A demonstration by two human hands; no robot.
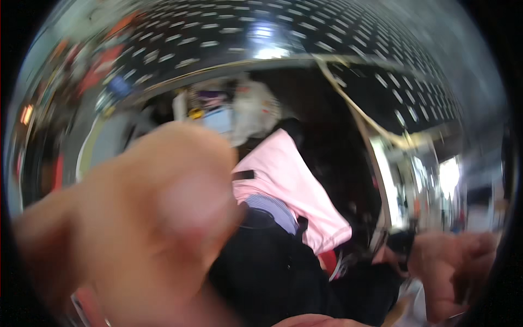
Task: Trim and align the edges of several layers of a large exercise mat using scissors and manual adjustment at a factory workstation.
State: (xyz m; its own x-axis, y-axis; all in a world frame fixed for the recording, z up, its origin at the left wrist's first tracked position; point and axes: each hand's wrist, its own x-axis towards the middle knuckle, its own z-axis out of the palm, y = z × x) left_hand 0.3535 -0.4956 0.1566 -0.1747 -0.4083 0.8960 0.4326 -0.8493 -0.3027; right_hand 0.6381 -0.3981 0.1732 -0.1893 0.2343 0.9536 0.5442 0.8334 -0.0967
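Note:
Very close to the camera, my left hand (180, 201) fills the left part of the head view. It is smeared by motion, so I cannot make out its fingers or anything in them. At the lower right edge is my right hand (452, 267), raised and bent at the wrist, its fingers blurred. Between the two hands a pale pink cloth piece (294, 185) lies by my black clothing (272, 272). A striped greyish-purple fabric (272, 210) shows beneath the pink cloth's near edge. Neither hand visibly touches the pink cloth.
Beyond the pink cloth are a white plastic bag (253, 111) and a light blue item (218, 121). A black perforated panel with slots (207, 41) spans the far side, edged by a pale strip. Blurred objects crowd the left side, and a bright opening (449, 174) shows at right.

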